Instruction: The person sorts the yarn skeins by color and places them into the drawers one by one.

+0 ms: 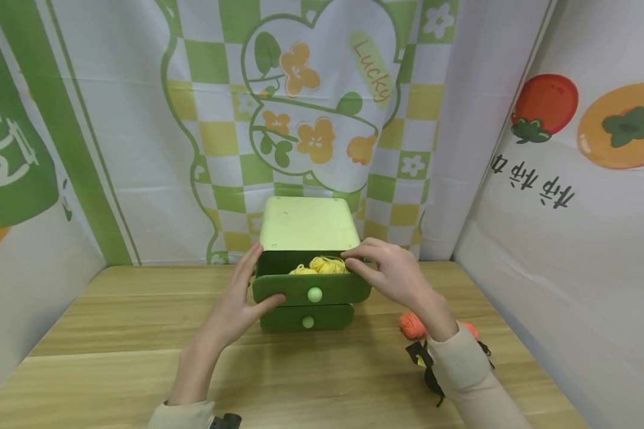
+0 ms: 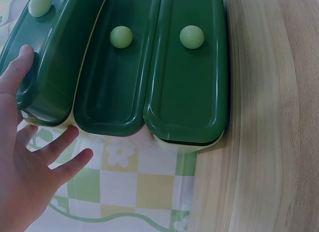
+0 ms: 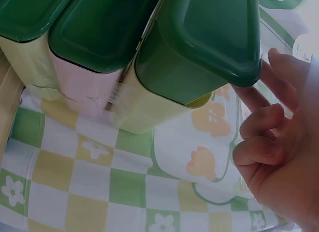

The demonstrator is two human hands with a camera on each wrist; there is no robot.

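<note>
A small drawer cabinet (image 1: 311, 223) with a pale green top stands on the table, its top dark green drawer (image 1: 284, 290) pulled out. Yellow yarn (image 1: 327, 266) lies inside that drawer. My left hand (image 1: 233, 313) rests along the drawer's left side, its thumb against the front; the left wrist view shows the other fingers (image 2: 72, 167) fairly straight. At the drawer's right corner my right hand (image 1: 394, 271) pinches the edge of the yellow yarn between thumb and index finger. Its other fingers (image 3: 259, 152) are curled outside the drawer; in the right wrist view the drawer hides the yarn.
Below the open drawer, two more drawers (image 2: 119, 82) are shut. Orange yarn (image 1: 412, 326) and a black item (image 1: 433, 378) lie on the wooden table (image 1: 139, 333) near my right forearm, which partly covers them. Printed cloth (image 1: 311, 119) hangs behind the cabinet.
</note>
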